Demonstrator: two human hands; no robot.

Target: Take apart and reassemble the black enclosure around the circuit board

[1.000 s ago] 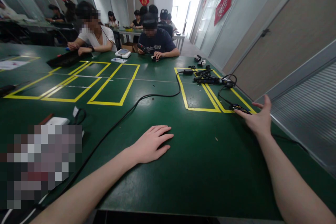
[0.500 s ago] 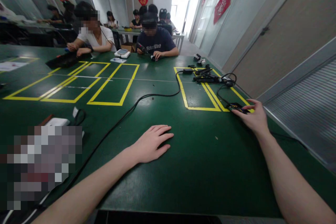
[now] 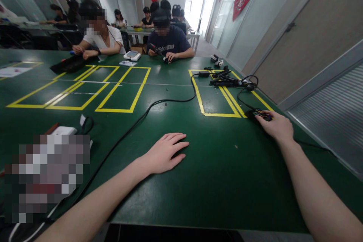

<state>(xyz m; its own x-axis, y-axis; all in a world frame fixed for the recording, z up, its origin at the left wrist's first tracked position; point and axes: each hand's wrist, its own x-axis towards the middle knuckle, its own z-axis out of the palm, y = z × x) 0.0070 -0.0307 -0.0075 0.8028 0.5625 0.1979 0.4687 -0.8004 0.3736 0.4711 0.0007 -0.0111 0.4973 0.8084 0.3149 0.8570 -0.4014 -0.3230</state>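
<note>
My left hand (image 3: 164,154) lies flat on the green table (image 3: 215,181), fingers stretched out and holding nothing. My right hand (image 3: 276,125) reaches to the right edge and closes its fingers on a small black device (image 3: 256,114) with a cable, lying by the corner of a yellow taped rectangle (image 3: 219,92). The device is partly hidden under my fingers.
A long black cable (image 3: 136,121) crosses the table from lower left to a heap of black tools and adapters (image 3: 227,79). Taped yellow boxes (image 3: 113,89) mark the left half. A white box (image 3: 64,130) sits at left. Two people sit across, handling small items.
My right hand, spread open above the device a second ago, has come down and closed on it, drawing slightly nearer. My left hand has stayed put.
</note>
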